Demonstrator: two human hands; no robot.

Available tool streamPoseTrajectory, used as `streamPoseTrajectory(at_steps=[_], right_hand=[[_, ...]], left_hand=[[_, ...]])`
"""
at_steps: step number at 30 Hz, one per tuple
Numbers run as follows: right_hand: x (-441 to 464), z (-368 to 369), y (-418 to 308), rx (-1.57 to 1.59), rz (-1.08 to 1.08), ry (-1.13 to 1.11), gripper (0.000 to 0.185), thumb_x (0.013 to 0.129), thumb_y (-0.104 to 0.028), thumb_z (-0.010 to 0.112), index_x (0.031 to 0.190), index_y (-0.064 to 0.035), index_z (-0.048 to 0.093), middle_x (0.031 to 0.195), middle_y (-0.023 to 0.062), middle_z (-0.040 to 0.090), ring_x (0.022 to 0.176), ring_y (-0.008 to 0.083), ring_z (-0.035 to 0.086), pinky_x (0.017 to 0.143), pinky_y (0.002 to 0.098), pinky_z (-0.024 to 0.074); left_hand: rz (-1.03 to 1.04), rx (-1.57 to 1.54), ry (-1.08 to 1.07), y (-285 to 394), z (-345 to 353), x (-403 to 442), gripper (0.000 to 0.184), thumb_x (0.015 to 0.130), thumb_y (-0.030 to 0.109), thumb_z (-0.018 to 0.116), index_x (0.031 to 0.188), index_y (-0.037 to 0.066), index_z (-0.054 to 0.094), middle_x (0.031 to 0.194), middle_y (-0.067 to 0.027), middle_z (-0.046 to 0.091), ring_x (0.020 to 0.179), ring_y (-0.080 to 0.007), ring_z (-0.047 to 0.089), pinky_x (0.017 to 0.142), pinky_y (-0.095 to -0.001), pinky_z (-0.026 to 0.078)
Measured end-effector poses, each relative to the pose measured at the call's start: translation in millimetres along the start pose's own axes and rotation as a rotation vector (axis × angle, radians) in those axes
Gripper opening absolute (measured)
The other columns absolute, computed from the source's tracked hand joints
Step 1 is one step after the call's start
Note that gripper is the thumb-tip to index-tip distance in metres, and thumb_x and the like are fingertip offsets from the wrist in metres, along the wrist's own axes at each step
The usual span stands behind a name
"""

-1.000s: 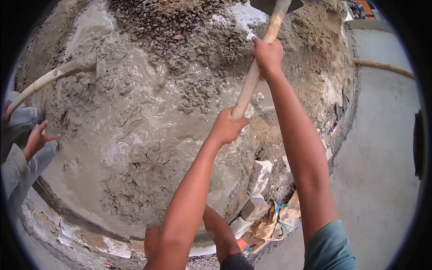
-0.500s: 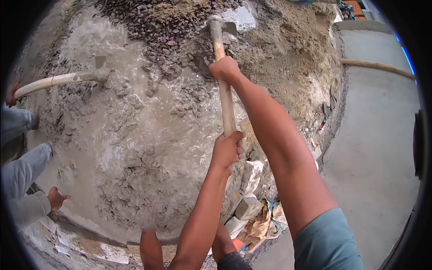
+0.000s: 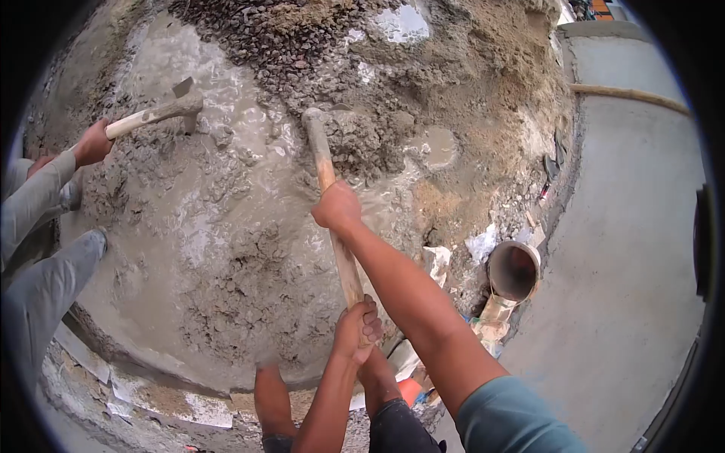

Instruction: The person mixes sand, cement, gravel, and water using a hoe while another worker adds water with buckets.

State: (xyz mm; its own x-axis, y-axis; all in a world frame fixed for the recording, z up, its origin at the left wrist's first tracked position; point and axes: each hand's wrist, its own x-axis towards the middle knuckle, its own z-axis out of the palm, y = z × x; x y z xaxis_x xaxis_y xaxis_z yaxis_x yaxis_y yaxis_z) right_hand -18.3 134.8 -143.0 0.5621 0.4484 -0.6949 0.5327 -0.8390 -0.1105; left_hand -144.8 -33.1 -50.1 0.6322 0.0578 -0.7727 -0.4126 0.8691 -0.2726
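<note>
My right hand (image 3: 337,205) is wrapped round the wooden handle of a hoe (image 3: 346,266), partway up toward its head. Lower down, near the handle's end, my left hand (image 3: 358,330) grips the same hoe. The mud-coated hoe head is set in wet grey concrete mix (image 3: 257,196), beside a dark lump of gravelly mix; most of its blade is hidden. One of my bare legs (image 3: 272,400) stands at the edge of the mix, the foot out of sight.
At left a co-worker's hand (image 3: 94,143) holds another hoe (image 3: 155,115) over the mix. Gravel (image 3: 264,45) lies at the back, sandy material (image 3: 483,83) at the back right. A round bucket (image 3: 535,260), pale rubble and a grey slab (image 3: 619,226) are on the right.
My hoe and both hands have come nearer and to the left, dragging through the mix. The co-worker's hoe has shifted right and upward. More of the bucket area is uncovered.
</note>
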Motion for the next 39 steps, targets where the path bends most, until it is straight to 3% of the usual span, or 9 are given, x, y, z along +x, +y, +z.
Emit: streamPoseTrajectory(at_steps=[8, 15, 16, 19, 22, 25, 28, 37, 39], right_hand=[[-149, 90, 80, 0.236, 0.034, -0.199, 0.045, 0.076, -0.018, 0.07, 0.109, 0.0034, 0.049, 0.094, 0.0294, 0.064, 0.093, 0.0434, 0.064, 0.082, 0.0462, 0.0515], [-190, 22, 141, 0.894, 0.147, -0.343, 0.036, 0.079, -0.007, 0.069, 0.108, -0.0024, 0.048, 0.075, 0.011, 0.06, 0.055, 0.0225, 0.061, 0.051, 0.034, 0.0477], [-170, 9, 142, 0.977, 0.078, -0.25, 0.032, 0.079, -0.002, 0.068, 0.104, -0.0021, 0.047, 0.07, 0.0058, 0.054, 0.047, 0.0138, 0.053, 0.043, 0.0289, 0.0431], [-70, -71, 105, 1.076, 0.075, 0.003, 0.03, 0.082, -0.004, 0.065, 0.105, 0.0036, 0.048, 0.077, 0.0092, 0.057, 0.056, 0.0153, 0.058, 0.047, 0.0294, 0.0492], [44, -135, 66, 0.927, -0.142, 0.4, 0.035, 0.081, -0.01, 0.063, 0.107, 0.0056, 0.047, 0.077, 0.0107, 0.057, 0.056, 0.0161, 0.058, 0.047, 0.0306, 0.0503], [133, -151, 69, 0.598, 0.008, 0.333, 0.023, 0.076, -0.013, 0.057, 0.076, 0.0105, 0.057, 0.06, 0.0146, 0.061, 0.051, 0.0251, 0.063, 0.05, 0.0377, 0.052], [123, -97, 72, 0.439, 0.082, 0.194, 0.018, 0.077, -0.008, 0.052, 0.082, 0.0096, 0.055, 0.064, 0.0126, 0.058, 0.051, 0.0243, 0.061, 0.044, 0.0382, 0.0513], [-99, 157, 54, 1.088, 0.489, -0.183, 0.006, 0.079, -0.002, 0.051, 0.075, 0.0021, 0.051, 0.06, 0.0111, 0.049, 0.047, 0.0227, 0.05, 0.043, 0.0378, 0.0465], [-152, 200, 33, 1.139, 0.559, -0.253, 0.005, 0.079, -0.001, 0.051, 0.075, 0.0015, 0.05, 0.06, 0.01, 0.048, 0.048, 0.0218, 0.049, 0.043, 0.0377, 0.0457]], left_hand=[[-0.11, 0.287, 0.326, -86, -105, -108, 0.013, 0.083, 0.003, 0.06, 0.08, 0.007, 0.048, 0.054, -0.0001, 0.044, 0.039, -0.011, 0.043, 0.037, -0.0274, 0.035], [0.24, 1.134, 0.356, -142, -84, -120, 0.019, 0.081, 0.013, 0.067, 0.084, -0.002, 0.055, 0.06, -0.0104, 0.059, 0.054, -0.0214, 0.063, 0.053, -0.0349, 0.05], [0.36, 1.223, 0.32, -135, -79, -99, 0.021, 0.08, 0.014, 0.068, 0.087, -0.003, 0.056, 0.061, -0.0116, 0.06, 0.057, -0.0237, 0.065, 0.056, -0.036, 0.051], [0.533, 1.222, 0.273, -67, -22, -3, 0.029, 0.077, 0.016, 0.068, 0.099, 0.0, 0.061, 0.081, -0.0236, 0.067, 0.083, -0.0419, 0.067, 0.07, -0.0447, 0.052], [0.568, 1.44, 0.277, 24, 73, 60, 0.03, 0.074, 0.021, 0.066, 0.095, 0.001, 0.061, 0.083, -0.024, 0.066, 0.083, -0.0428, 0.065, 0.072, -0.0452, 0.051], [0.512, 1.421, 0.246, 55, 105, 84, 0.032, 0.074, 0.021, 0.067, 0.096, -0.001, 0.062, 0.084, -0.0232, 0.067, 0.084, -0.0398, 0.066, 0.073, -0.0437, 0.051], [0.34, 1.361, 0.248, 45, 65, 64, 0.035, 0.074, 0.021, 0.065, 0.102, -0.001, 0.064, 0.092, -0.0244, 0.068, 0.089, -0.0394, 0.066, 0.079, -0.0438, 0.051], [0.116, 1.672, 0.521, 87, -119, -169, 0.034, 0.075, 0.02, 0.067, 0.105, 0.005, 0.065, 0.099, -0.0242, 0.067, 0.095, -0.0412, 0.064, 0.083, -0.0471, 0.051], [0.239, 1.747, 0.563, 89, -162, -220, 0.036, 0.074, 0.021, 0.068, 0.107, 0.005, 0.064, 0.096, -0.0242, 0.067, 0.093, -0.0415, 0.065, 0.082, -0.048, 0.051]])
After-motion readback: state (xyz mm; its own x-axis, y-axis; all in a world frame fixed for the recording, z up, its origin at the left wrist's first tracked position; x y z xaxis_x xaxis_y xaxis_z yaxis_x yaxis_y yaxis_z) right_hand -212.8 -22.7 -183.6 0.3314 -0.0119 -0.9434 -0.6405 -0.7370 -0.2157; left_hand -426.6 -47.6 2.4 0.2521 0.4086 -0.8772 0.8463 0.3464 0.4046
